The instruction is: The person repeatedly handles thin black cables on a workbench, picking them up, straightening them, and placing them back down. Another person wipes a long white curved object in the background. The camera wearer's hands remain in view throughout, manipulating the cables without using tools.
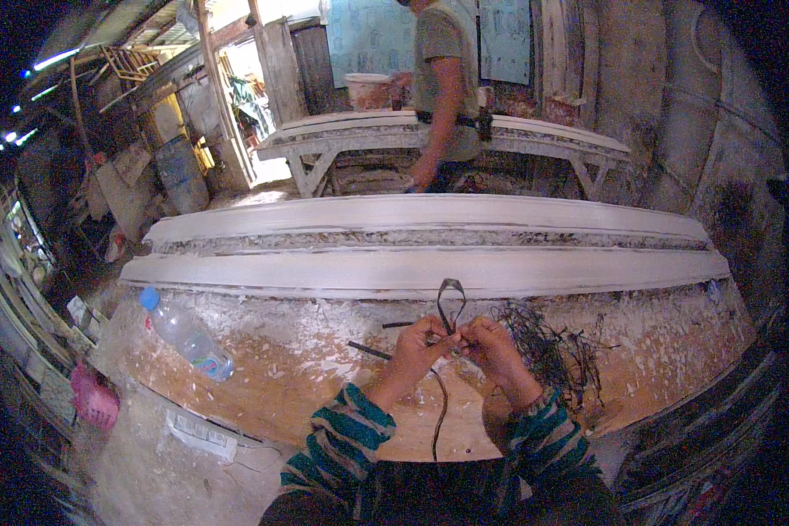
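Observation:
My left hand (415, 347) and my right hand (493, 345) meet over the plaster-spattered wooden bench (307, 368), both pinching a thin dark strip (451, 302). The strip loops up above my fingers and its long tail hangs down between my forearms. A heap of similar dark strips (548, 346) lies just right of my right hand. Both sleeves are striped green and dark.
Long white moulded plaster lengths (421, 267) lie across the bench beyond my hands. A plastic water bottle (187, 335) lies at the left. A person (443, 88) stands behind at a second bench (342, 131) with more mouldings. A pink basket (94, 396) sits low at left.

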Tool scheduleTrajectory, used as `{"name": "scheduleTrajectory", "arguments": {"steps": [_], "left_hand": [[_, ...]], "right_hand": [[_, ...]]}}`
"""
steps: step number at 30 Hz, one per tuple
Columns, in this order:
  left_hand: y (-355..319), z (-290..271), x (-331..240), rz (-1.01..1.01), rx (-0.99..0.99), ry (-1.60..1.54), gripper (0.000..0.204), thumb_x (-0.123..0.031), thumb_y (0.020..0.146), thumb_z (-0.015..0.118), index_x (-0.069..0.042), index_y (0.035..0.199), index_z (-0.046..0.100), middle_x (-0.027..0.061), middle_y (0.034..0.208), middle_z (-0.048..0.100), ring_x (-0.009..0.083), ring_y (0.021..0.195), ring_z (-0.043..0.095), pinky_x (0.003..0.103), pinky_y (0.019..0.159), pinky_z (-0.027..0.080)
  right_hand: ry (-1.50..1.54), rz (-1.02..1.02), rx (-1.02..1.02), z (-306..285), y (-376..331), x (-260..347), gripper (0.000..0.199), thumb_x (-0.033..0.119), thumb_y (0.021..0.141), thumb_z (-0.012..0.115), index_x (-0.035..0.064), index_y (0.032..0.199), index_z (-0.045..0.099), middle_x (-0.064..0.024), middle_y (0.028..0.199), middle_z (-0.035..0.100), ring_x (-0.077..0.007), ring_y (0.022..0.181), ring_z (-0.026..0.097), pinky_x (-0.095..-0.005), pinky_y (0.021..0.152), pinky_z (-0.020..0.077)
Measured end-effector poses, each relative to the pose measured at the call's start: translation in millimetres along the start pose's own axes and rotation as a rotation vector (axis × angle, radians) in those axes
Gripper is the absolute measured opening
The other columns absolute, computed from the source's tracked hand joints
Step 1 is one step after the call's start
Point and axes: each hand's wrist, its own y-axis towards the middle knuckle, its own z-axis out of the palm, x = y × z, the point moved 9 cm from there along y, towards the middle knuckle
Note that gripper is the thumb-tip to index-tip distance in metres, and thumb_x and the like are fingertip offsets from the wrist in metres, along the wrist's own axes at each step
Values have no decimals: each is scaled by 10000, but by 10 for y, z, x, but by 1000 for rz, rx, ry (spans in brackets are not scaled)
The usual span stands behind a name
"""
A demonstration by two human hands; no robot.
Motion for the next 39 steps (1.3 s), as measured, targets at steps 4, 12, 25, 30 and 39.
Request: {"name": "scheduleTrajectory", "arguments": {"steps": [4,12,25,30,39], "left_hand": [[82,-16,55,95,2,-2,138,-83,784,627,-34,753,502,48,774,546,108,692,546,235,562,477],[72,-126,116,78,-74,-12,167,-71,766,646,-44,748,483,29,752,533,100,636,538,225,554,465],[69,-96,-89,154,-52,138,181,-28,730,663,-42,740,482,43,733,542,112,633,539,235,562,460],[52,-83,62,48,-50,-148,158,1,738,640,-36,742,486,62,753,570,121,633,545,242,564,461],[65,-124,101,-64,-68,-64,125,5,752,620,-38,756,503,48,723,570,115,626,546,240,553,464]], "right_hand": [[18,-97,-2,27,18,93,72,85,793,591,39,752,555,-67,763,601,-138,693,564,-246,622,453],[-261,-209,-28,116,-75,290,98,23,731,641,11,802,574,-70,786,618,-142,723,590,-247,678,469],[-163,-126,37,152,-77,206,153,49,799,573,4,945,561,-80,847,618,-147,757,594,-261,700,486],[-89,-51,62,200,-90,166,91,56,817,549,27,901,565,-67,871,607,-149,788,585,-263,712,484],[-238,-150,-29,173,-104,268,49,56,809,562,26,836,591,-50,840,611,-145,769,576,-256,696,471]]}}
